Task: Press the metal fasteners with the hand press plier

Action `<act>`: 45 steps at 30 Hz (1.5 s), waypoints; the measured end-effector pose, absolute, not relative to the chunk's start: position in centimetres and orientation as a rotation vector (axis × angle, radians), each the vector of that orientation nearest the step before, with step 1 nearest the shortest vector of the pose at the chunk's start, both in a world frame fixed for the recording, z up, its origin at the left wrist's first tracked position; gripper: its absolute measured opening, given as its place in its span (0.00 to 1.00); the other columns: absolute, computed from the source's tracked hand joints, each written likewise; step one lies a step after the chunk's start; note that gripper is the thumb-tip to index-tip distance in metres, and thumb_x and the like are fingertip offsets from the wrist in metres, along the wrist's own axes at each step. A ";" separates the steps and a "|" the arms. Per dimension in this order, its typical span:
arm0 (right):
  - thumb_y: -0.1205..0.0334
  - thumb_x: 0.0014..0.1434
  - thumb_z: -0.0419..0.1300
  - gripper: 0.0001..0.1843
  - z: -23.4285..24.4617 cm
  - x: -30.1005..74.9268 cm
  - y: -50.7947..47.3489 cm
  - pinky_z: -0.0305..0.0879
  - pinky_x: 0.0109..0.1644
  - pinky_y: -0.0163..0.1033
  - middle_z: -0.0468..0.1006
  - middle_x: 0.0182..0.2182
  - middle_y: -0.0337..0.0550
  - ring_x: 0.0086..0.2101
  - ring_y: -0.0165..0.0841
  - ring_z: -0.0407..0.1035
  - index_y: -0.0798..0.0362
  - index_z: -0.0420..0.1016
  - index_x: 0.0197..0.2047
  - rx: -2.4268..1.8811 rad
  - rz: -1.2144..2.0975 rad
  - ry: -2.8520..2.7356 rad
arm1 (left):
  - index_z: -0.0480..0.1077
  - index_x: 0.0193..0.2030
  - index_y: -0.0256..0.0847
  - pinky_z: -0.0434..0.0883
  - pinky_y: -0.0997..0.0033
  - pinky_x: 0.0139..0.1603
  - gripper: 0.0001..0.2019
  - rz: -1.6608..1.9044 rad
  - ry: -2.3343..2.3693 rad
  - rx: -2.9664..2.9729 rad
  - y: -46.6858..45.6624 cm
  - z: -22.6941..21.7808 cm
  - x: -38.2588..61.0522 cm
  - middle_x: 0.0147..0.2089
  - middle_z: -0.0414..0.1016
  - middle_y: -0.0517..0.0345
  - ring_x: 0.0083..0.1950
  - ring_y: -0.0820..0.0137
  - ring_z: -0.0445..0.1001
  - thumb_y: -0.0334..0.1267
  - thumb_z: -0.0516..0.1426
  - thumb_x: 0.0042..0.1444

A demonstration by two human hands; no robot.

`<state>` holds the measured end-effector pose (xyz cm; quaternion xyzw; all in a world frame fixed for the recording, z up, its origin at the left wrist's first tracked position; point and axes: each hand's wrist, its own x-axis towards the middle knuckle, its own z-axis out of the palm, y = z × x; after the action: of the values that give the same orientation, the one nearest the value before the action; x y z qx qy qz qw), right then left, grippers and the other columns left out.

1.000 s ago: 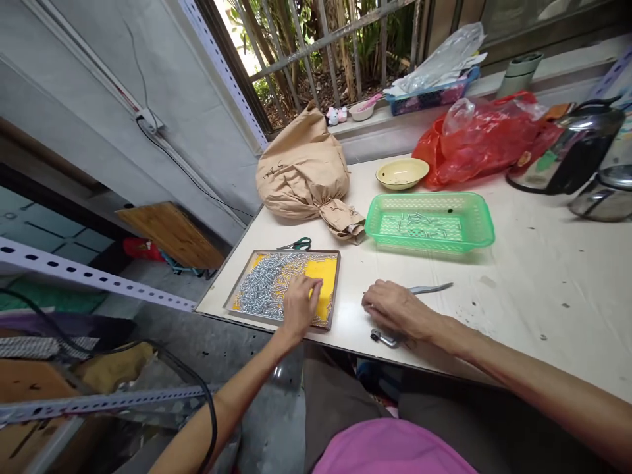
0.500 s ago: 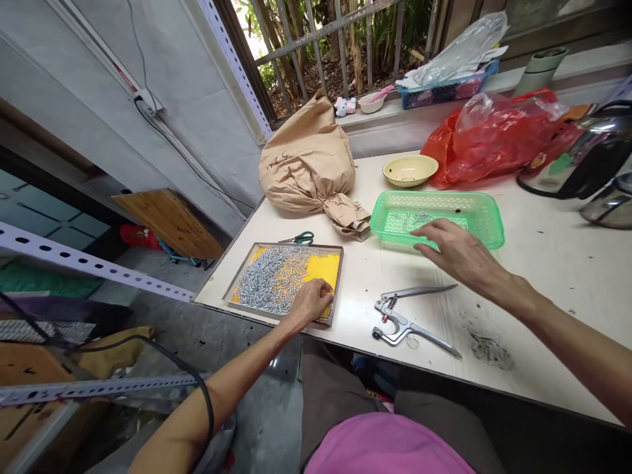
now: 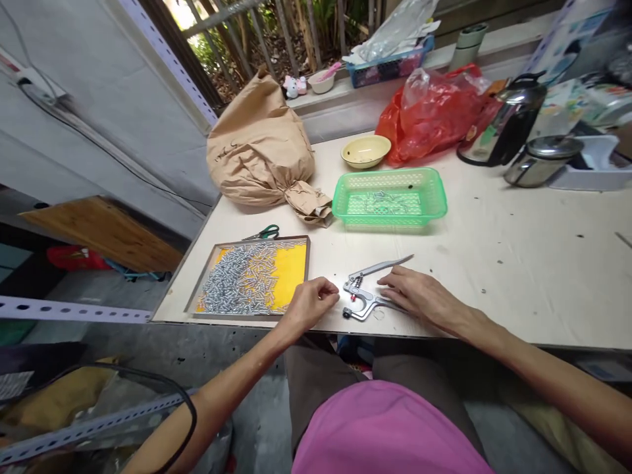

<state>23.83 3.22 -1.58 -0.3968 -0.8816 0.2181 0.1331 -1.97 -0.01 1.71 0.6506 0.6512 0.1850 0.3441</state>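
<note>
My left hand [image 3: 312, 304] is just right of the shallow tray, its thumb and fingertips pinched together. Whatever lies in the pinch is too small to make out. Many small silvery metal pins [image 3: 232, 276] cover the left and middle of the tray, over a yellow base [image 3: 291, 266]. My right hand [image 3: 422, 299] hovers at the snap-fastener pliers [image 3: 363, 303], fingers apart over their lower handle; whether it touches them I cannot tell. The pliers lie on the table with their jaw toward my left hand and their handles spread.
A green plastic basket [image 3: 390, 220] holding a few small pins stands behind the pliers. Beyond are a cream bowl [image 3: 365, 151], a red plastic bag [image 3: 424, 118] and a tied brown paper sack [image 3: 257, 151]. Scissors [image 3: 266, 232] lie behind the tray; a kettle [image 3: 508, 122] stands at right.
My left hand has left the tray's right side and moved right toward the pliers. My right hand has come down from near the green basket to the pliers' handle. The view has turned right.
</note>
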 end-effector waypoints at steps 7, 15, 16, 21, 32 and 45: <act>0.60 0.66 0.48 0.15 -2.2 24.2 1.8 0.64 0.42 0.36 0.72 0.37 0.45 0.38 0.32 0.70 0.52 0.75 0.43 -1.228 0.701 -2.563 | 0.71 0.33 0.38 0.62 0.78 0.27 0.06 0.330 1.593 1.707 1.7 -0.7 0.7 0.25 0.72 0.63 0.27 0.75 0.68 0.33 0.58 0.47; 0.59 0.66 0.48 0.14 -3.5 24.4 1.9 0.63 0.43 0.36 0.73 0.37 0.45 0.38 0.32 0.69 0.51 0.74 0.45 -1.205 0.701 -2.523 | 0.72 0.30 0.38 0.60 0.78 0.26 0.04 0.210 1.572 1.649 2.0 -0.8 0.2 0.24 0.73 0.62 0.25 0.76 0.67 0.35 0.59 0.47; 0.59 0.66 0.48 0.15 -3.5 24.4 2.0 0.63 0.43 0.36 0.73 0.37 0.45 0.38 0.32 0.69 0.51 0.74 0.45 -1.202 0.695 -2.524 | 0.72 0.30 0.37 0.60 0.78 0.26 0.04 0.201 1.561 1.652 2.1 -0.8 0.2 0.23 0.72 0.62 0.25 0.75 0.67 0.35 0.59 0.47; 0.52 0.62 0.55 0.21 -2.4 24.3 2.7 0.61 0.51 0.45 0.71 0.48 0.52 0.49 0.41 0.64 0.52 0.68 0.55 -1.180 0.514 -2.542 | 0.72 0.29 0.38 0.60 0.78 0.27 0.03 0.115 1.532 1.726 2.7 -0.4 0.4 0.23 0.72 0.63 0.25 0.76 0.67 0.34 0.59 0.47; 0.39 0.46 0.63 0.50 -2.4 22.9 5.3 0.42 0.61 0.62 0.68 0.53 0.62 0.54 0.51 0.60 0.61 0.55 0.64 -1.249 0.379 -2.706 | 0.70 0.26 0.38 0.60 0.78 0.28 0.01 0.056 1.489 1.793 3.0 0.4 0.8 0.23 0.71 0.64 0.25 0.75 0.66 0.32 0.58 0.46; 0.38 0.56 0.56 0.39 -4.3 23.7 4.7 0.46 0.61 0.54 0.65 0.56 0.57 0.56 0.48 0.56 0.58 0.60 0.61 -1.212 0.251 -2.560 | 0.64 0.24 0.38 0.59 0.78 0.23 0.07 0.081 1.384 1.489 3.6 -1.0 -0.1 0.19 0.68 0.64 0.21 0.76 0.65 0.36 0.60 0.44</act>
<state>23.72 4.65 -4.34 -0.4216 -0.8903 0.0872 0.1483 -0.08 3.57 -1.05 0.6227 0.5788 0.0337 0.5255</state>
